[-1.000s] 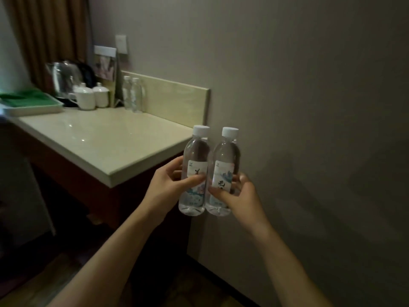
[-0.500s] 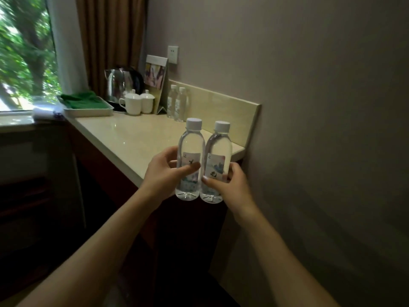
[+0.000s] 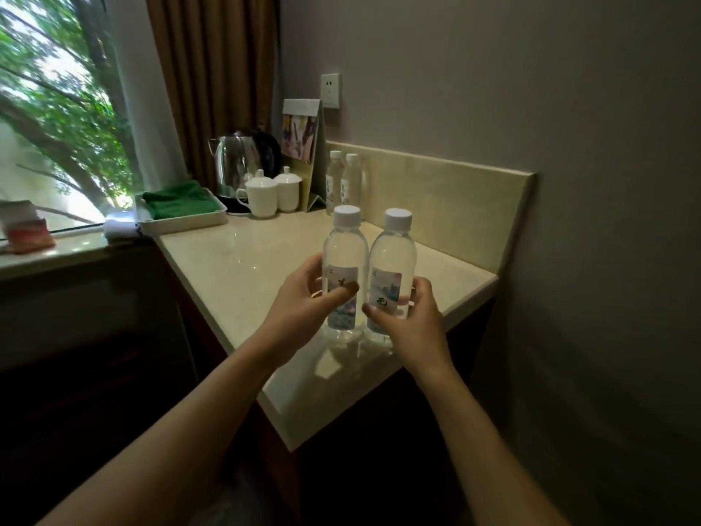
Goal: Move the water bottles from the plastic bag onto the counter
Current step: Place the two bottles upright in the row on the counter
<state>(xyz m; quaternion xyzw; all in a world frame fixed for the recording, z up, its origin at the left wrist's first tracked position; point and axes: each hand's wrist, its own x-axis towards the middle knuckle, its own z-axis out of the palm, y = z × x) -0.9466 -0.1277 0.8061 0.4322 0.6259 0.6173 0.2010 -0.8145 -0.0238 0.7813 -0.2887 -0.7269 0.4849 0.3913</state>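
Note:
Two clear water bottles with white caps stand upright side by side at the near end of the beige counter [image 3: 242, 271]. My left hand [image 3: 303, 313] grips the left water bottle [image 3: 343, 252] around its label. My right hand [image 3: 409, 324] grips the right water bottle [image 3: 392, 256] the same way. Their bases touch or nearly touch the counter top; I cannot tell which. Two more water bottles [image 3: 343, 180] stand at the back against the splashback. No plastic bag is in view.
At the counter's far end stand a steel kettle [image 3: 235, 165], two white lidded cups [image 3: 273, 191], a folded card [image 3: 303, 153] and a white tray with a green cloth [image 3: 178, 210]. A wall rises to the right, a window sill [image 3: 45, 256] lies left.
Both hands carried the two bottles from beside the counter's end to above its near corner and lowered them to the surface. The view swung left, revealing the window.

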